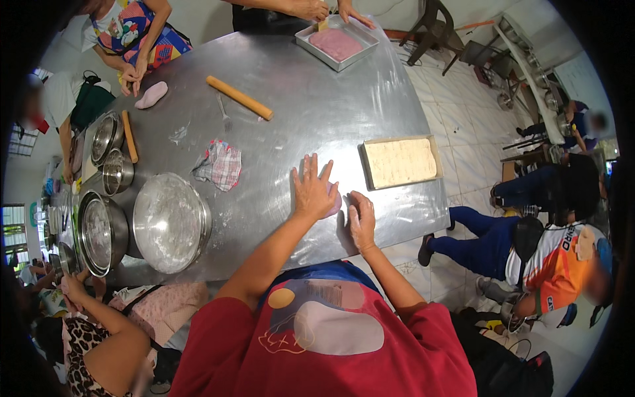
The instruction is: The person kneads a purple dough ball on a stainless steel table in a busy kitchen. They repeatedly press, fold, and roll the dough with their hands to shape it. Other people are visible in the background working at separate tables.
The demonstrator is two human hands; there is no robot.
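My left hand point(313, 191) lies palm down with fingers spread over a small piece of purple dough point(335, 202), covering much of it. The dough rests on the stainless steel table point(278, 144). Just right of it, my right hand point(362, 220) is curved with its fingers a little apart; it holds nothing and stays off the dough. Beyond my right hand sits a rectangular metal pan point(366, 166) with a pale, flat dough or cake slab point(402, 161) in it.
A checked cloth point(221, 166), a fork point(225, 116) and a wooden rolling pin point(240, 98) lie left of my hands. Large metal bowls point(168, 223) stand at the left. Across the table, co-workers' hands point(310, 9) work over a square pan point(342, 64) of pink dough; another dough piece point(152, 95) lies far left.
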